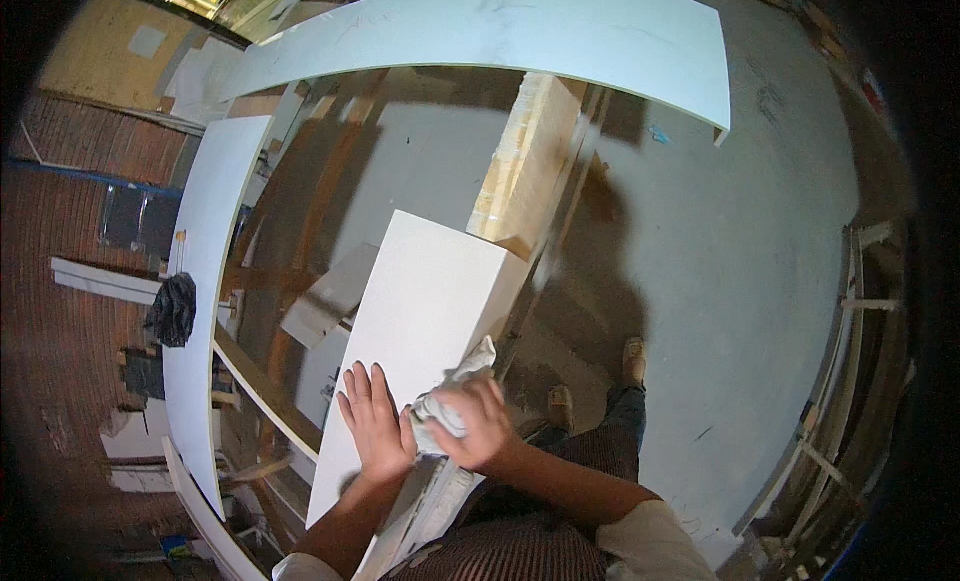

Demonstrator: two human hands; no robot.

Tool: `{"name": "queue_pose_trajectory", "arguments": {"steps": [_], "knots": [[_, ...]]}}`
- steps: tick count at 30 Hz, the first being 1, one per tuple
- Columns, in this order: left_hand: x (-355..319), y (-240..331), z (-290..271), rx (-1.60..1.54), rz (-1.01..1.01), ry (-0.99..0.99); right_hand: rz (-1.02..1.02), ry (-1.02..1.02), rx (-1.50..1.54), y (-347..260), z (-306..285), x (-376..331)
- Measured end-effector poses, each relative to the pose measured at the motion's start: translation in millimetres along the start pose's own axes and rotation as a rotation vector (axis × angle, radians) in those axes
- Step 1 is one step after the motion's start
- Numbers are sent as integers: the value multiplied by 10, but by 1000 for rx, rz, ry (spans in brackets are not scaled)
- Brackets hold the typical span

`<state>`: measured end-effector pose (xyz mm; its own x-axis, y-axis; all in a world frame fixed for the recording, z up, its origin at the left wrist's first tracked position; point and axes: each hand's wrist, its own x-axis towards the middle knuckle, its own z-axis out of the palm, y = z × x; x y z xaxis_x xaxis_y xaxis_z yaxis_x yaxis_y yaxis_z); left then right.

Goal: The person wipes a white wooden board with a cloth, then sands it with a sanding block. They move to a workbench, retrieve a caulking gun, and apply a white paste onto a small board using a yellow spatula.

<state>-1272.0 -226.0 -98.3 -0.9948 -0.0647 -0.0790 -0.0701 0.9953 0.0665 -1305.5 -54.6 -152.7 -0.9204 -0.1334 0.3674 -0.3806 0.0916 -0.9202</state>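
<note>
Right hand (478, 421) clenches what looks to me like a rag (438, 412) against the white board's (425, 291) right edge; left hand (376, 431), grasping nothing, lies spread on top. Lopsided pressure could shift the board.

The right grip (478, 421), slightly blurred, hides part of the whitish cloth (481, 358).

Workshop, from where I stand: long white panels (500, 26), rough wooden beam (538, 166), scuffed grey floor (740, 281), timber framing (850, 351).
</note>
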Motion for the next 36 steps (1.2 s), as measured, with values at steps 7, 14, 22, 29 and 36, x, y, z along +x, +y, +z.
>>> {"name": "queue_pose_trajectory", "arguments": {"steps": [7, 14, 22, 29, 36], "knots": [[-92, -71, 56, -28, 36, 40, 111, 197, -183, 191, 90, 468], [-69, 1, 4, -14, 46, 32, 316, 318, 48, 803, -580, 1603], [-94, -26, 0, -38, 9, 37, 448, 510, -410, 672, -1464, 1486], [-93, 17, 23, -40, -4, 92, 247, 470, -212, 166, -1698, 1755], [-74, 30, 2, -96, -50, 152, 273, 140, 6, -191, -1131, 2479]]}}
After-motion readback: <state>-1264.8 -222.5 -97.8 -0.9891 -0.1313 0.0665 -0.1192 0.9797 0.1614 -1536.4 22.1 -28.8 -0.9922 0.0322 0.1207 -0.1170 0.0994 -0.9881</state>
